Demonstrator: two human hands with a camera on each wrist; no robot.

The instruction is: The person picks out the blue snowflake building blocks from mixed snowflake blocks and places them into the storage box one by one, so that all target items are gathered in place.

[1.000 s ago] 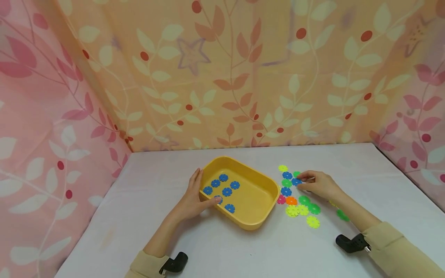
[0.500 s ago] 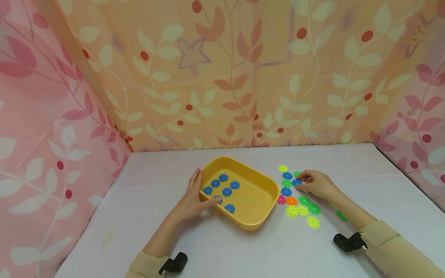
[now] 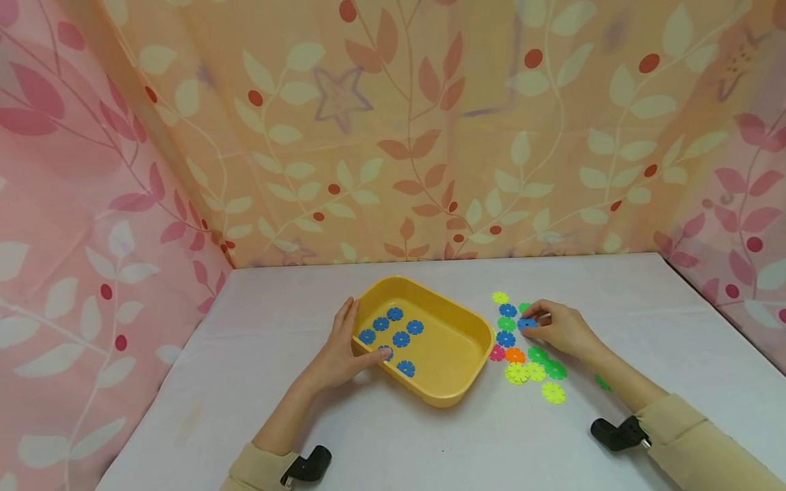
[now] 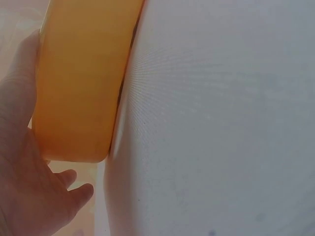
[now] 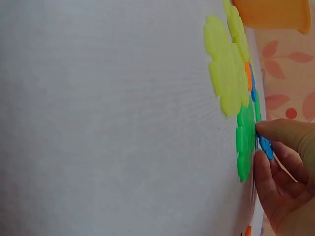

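At the left end of a yellow plastic tub (image 3: 451,334), my left hand (image 3: 336,358) grips the rim, thumb over the near edge and fingers along the outer wall. Several blue flower-shaped discs (image 3: 401,339) lie flat in the left half of the tub; the thumb partly covers one. My right hand (image 3: 565,331) pinches another blue disc (image 3: 527,324) between thumb and fingers, at the right side of the loose pile. In the right wrist view this blue disc (image 5: 266,146) stands tilted between the fingertips, just beyond a green disc (image 5: 245,142).
Right of the tub, loose discs lie on the white tabletop (image 3: 245,409): yellow (image 3: 553,393), green (image 3: 555,369), orange (image 3: 515,354), pink (image 3: 497,352) and blue (image 3: 506,339). Another green disc (image 3: 603,382) sits partly behind the right forearm. A patterned curtain (image 3: 417,136) encloses the table.
The blue disc at the right fingertips has shifted slightly right and toward the person, and more of it shows. The right hand has barely moved; the left hand and tub stay put.
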